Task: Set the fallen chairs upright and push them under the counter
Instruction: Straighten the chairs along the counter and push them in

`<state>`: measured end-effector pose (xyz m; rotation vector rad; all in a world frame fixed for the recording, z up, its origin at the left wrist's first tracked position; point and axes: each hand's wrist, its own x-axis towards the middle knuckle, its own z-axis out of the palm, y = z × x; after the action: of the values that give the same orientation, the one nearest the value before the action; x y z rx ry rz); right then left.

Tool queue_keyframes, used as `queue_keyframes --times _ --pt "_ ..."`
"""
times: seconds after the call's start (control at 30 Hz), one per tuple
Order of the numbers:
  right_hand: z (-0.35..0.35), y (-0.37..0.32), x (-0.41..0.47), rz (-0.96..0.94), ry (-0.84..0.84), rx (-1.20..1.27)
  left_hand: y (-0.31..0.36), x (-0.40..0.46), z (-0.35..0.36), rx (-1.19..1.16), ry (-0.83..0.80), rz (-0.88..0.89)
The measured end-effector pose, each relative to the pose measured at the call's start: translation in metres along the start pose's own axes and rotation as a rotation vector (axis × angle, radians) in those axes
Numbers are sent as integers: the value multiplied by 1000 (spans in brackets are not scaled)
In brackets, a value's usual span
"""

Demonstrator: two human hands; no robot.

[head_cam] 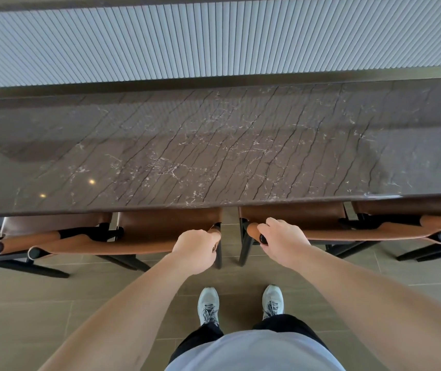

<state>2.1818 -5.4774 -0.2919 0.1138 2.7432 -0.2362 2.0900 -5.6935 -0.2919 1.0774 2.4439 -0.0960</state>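
Observation:
Several brown leather chairs with black frames stand upright in a row, their seats tucked under the dark marble counter. My left hand grips the right end of the backrest of the chair left of centre. My right hand grips the left end of the backrest of the chair right of centre. A narrow gap separates these two chairs. One more chair stands at the far left and another at the far right.
A ribbed grey wall panel runs behind the counter. The floor is beige tile. My feet in grey sneakers stand just behind the two middle chairs. Black chair legs splay out onto the floor on both sides.

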Motion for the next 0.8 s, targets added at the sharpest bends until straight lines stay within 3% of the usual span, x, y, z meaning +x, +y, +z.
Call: queue_keyframes --times 0.27,0.8 --pt "-3 4 -1 -19 -18 0 5 4 -2 -86 21 -78" --pt "-6 10 3 -67 -44 6 10 21 -8 -25 -8 -79"
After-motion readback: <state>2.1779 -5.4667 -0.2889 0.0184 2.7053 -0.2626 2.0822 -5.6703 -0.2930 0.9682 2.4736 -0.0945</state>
